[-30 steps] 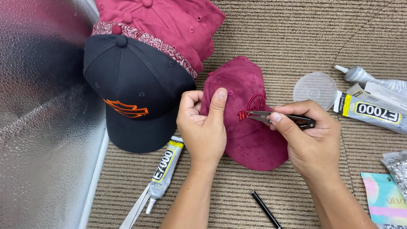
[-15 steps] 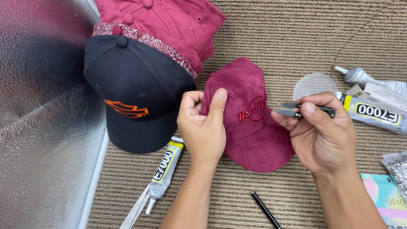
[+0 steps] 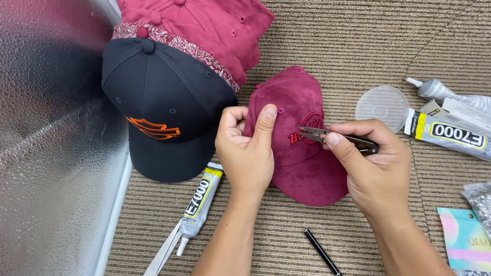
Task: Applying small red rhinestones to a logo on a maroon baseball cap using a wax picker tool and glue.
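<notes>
The maroon suede baseball cap (image 3: 298, 152) lies crown-up on the ribbed beige carpet (image 3: 362, 33), just right of a navy cap with an orange emblem (image 3: 164, 111). The left hand (image 3: 249, 149) grips the maroon cap's left side, fingers closed on the fabric with the thumb pressed flat on the crown. The right hand (image 3: 376, 168) pinches a pair of slim dark metal tweezers (image 3: 339, 138), its fingers closed around the handles. The tweezers' long axis runs nearly level, right to left, and their tips sit on the raised emblem on the cap's front, directly left of the right hand. The right hand is nearer that emblem; the left merely steadies
</notes>
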